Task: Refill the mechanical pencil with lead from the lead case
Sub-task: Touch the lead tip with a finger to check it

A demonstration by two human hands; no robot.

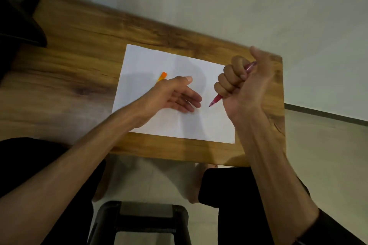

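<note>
Right hand (pixel 241 83) raised over the right part of the white paper sheet (pixel 209 125), fingers curled in a fist around the red mechanical pencil (pixel 216 100). Thumb sticks up, clear of the barrel. Pencil runs diagonally through the fist: tip pointing down and left, poking out below the little finger, just above the paper; the top end shows past the index finger, up and right.

Left hand (pixel 177 94) lies over the middle of the sheet, fingers straight and loose, holding nothing. Fingertips point right toward the pencil tip, near it but apart.

Lead case (pixel 161 77), orange with a yellowish part, lies on the paper just behind the left hand at the thumb side. Mostly hidden by the hand; whether they touch, cannot tell.

Paper sits on a wooden table (pixel 79 55). Dark object (pixel 20 16) at the table's far left, blurred. Black stool (pixel 139 221) below the near edge, between the person's knees.
</note>
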